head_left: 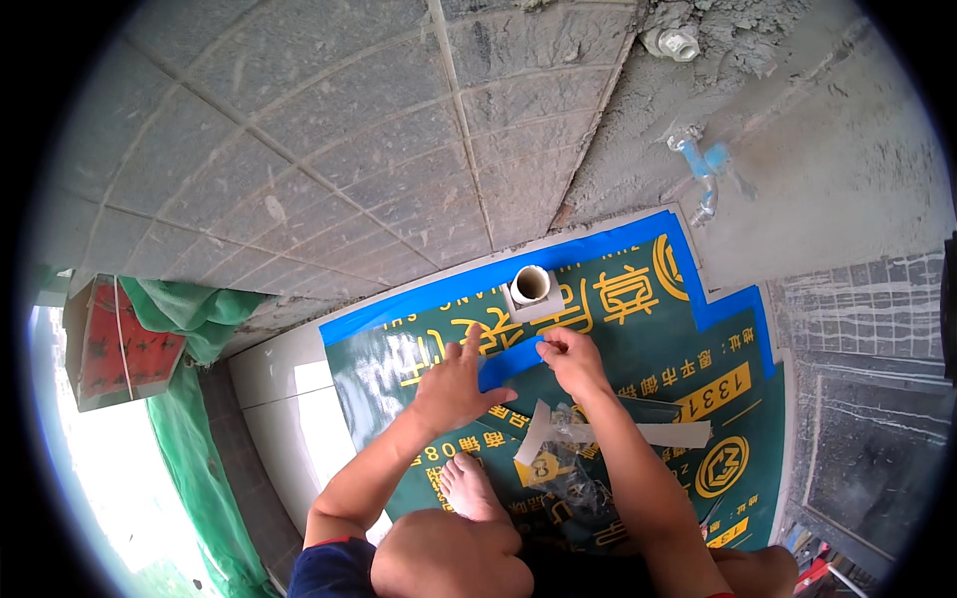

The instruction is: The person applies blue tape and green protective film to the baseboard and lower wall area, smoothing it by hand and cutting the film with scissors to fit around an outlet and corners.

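Observation:
A strip of blue tape (512, 365) stretches between my two hands, low over a dark green printed floor sheet (394, 374). My right hand (575, 363) pinches the strip's right end between thumb and fingers. At the strip's left end is my left hand (454, 384), palm down with its fingers spread. Whether those fingers touch the tape I cannot tell. Just beyond the strip, an upright white pipe (529, 286) rises through a cut-out in the sheet. Wider blue tape (439, 291) runs along the sheet's far edge.
Crumpled clear plastic (573, 468) and pale cut strips (678, 434) lie near my right forearm. My bare foot (471, 490) rests on the sheet. Tiled wall (339, 130) stands ahead, with a blue-handled tap (701, 164) at right. Green netting (189, 314) hangs at left.

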Demonstrator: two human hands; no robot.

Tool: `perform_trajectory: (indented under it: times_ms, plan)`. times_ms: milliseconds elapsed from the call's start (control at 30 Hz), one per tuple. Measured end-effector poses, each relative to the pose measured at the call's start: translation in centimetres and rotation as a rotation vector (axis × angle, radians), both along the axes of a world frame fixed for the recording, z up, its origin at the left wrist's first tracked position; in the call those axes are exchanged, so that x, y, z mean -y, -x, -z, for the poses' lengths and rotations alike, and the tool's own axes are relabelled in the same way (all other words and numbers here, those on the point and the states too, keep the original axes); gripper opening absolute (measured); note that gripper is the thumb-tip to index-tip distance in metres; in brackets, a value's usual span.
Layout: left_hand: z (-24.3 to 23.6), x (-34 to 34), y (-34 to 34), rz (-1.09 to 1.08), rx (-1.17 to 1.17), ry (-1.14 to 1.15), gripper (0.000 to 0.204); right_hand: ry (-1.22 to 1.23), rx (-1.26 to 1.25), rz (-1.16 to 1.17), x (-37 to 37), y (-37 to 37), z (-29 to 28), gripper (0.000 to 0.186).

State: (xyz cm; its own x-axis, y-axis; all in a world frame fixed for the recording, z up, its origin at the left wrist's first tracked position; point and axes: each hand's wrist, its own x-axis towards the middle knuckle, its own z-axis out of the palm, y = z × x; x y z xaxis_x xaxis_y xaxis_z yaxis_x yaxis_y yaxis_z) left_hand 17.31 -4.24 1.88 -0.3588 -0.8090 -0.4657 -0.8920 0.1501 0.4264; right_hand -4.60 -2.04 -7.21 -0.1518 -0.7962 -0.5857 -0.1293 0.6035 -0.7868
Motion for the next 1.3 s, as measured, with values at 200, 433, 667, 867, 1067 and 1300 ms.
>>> perform_trajectory:
  times_ms: [200,433,667,867,1067,1300]
  plan:
    - [1.1,-0.5,-4.6,-0.105,-0.429,-0.299,0.082,-0.029,-0.066,0.076,-0.8,0.4,0.7,0.02]
    - [-1.9,4.0,-2.1,0.014,0.13,-0.131,0.068,0.035,-0.181,0.242,1.0,3.3,0.7,0.019]
    - [-0.6,6.8,0.4,0.035,0.31,-0.067,0.059,0.211,-0.605,0.063,4.9,3.4,3.4,0.017]
    - [-0.4,7.9,1.5,0.025,0.374,-0.098,0.049,0.259,-0.683,0.123,4.5,1.9,5.0,0.014]
    - [1.4,6.4,1.2,0.079,0.24,0.161,0.046,0.355,-0.798,0.073,3.8,1.1,5.3,0.016]
    - [1.3,6.9,1.4,0.145,0.322,0.074,0.037,0.101,-0.767,0.187,4.7,0.3,1.4,0.048]
